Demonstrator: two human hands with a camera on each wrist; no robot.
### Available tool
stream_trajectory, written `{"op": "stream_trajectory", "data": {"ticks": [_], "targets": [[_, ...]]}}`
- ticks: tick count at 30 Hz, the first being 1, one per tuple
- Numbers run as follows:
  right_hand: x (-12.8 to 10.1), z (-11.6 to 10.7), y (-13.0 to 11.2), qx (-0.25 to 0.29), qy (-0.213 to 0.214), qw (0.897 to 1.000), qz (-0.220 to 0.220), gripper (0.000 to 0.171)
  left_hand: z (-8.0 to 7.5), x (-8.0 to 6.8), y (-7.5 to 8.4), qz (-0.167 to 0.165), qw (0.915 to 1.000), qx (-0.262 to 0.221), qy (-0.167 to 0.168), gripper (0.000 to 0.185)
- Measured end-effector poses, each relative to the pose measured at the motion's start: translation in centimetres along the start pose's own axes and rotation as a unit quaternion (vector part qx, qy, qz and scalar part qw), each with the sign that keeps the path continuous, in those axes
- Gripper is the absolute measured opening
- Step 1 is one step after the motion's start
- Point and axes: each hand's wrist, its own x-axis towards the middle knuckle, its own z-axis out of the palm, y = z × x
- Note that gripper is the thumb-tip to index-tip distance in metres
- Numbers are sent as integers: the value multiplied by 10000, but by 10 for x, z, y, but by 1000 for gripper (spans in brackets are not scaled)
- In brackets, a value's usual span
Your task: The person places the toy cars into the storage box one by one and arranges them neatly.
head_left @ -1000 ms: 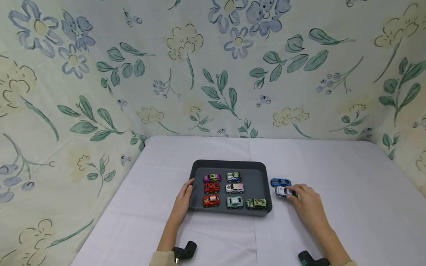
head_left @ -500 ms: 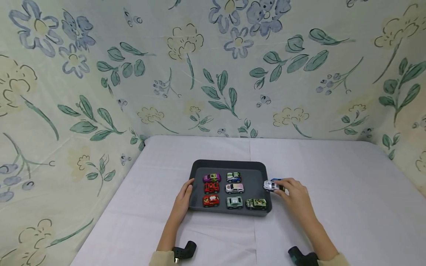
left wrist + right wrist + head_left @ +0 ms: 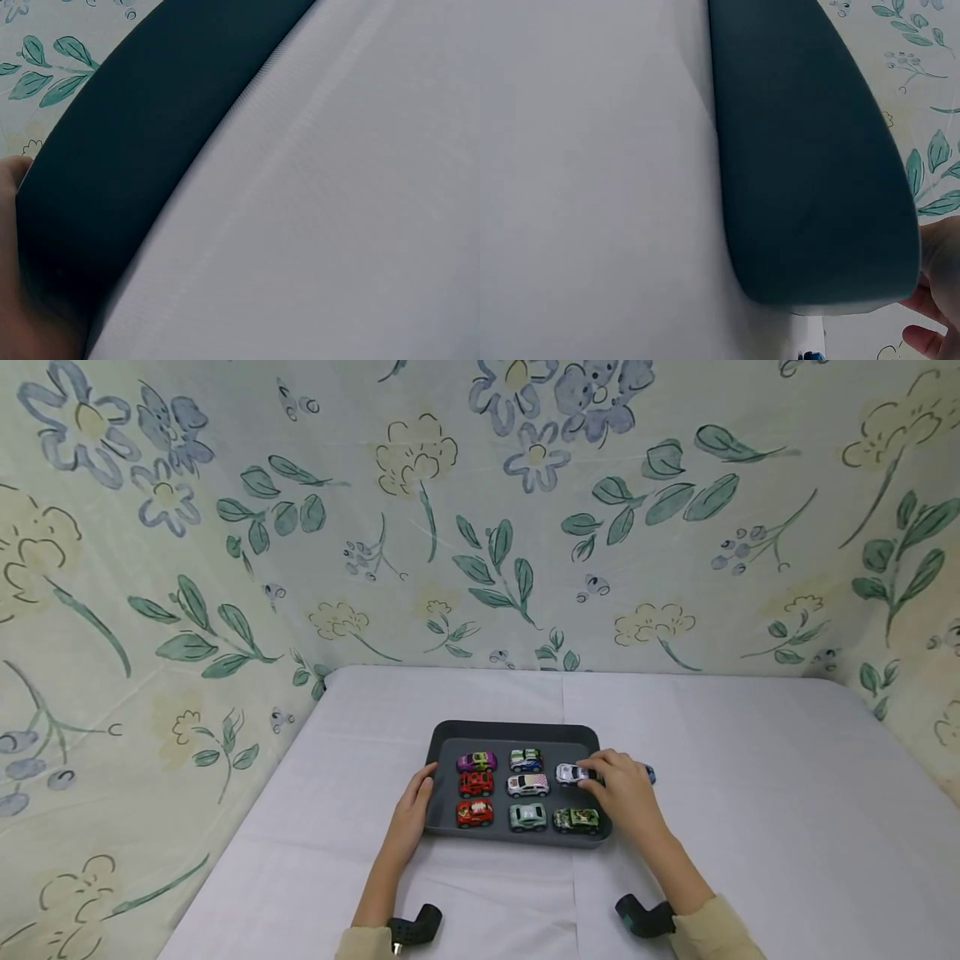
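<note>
My right hand (image 3: pixel 624 789) pinches a white toy car (image 3: pixel 571 774) over the right part of the dark grey tray (image 3: pixel 517 732); fingers cover the car's rear. Whether its wheels touch the tray floor I cannot tell. On the tray's left edge, my left hand (image 3: pixel 410 808) holds the rim and side wall. Several other toy cars stand in the tray, among them a purple car (image 3: pixel 476 762), a pale green car (image 3: pixel 528 817) and a camouflage car (image 3: pixel 576 820). Outside the tray, a blue car (image 3: pixel 650 773) is mostly hidden behind the right hand.
A white cloth covers the table (image 3: pixel 757 777), with a floral curtain (image 3: pixel 480 527) behind it and at both sides. The tray's outer wall (image 3: pixel 142 142) fills much of the left wrist view. Black wrist cameras (image 3: pixel 417 925) sit on both wrists.
My right hand has carried the white car left from the cloth beside the blue car, across the right rim, into the space over the tray. The left hand and tray have stayed put.
</note>
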Motion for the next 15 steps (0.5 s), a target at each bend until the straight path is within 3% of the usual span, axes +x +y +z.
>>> {"op": "stream_trajectory", "data": {"ticks": [6,15], "targets": [[4,8,-1,-242,-263,9993,-87,25,2,9,-20,68,10000,-27,38,46],[4,12,0,-373,-424,9983,-125,24,2,8,-21,97,9999,-10,91,49]]}}
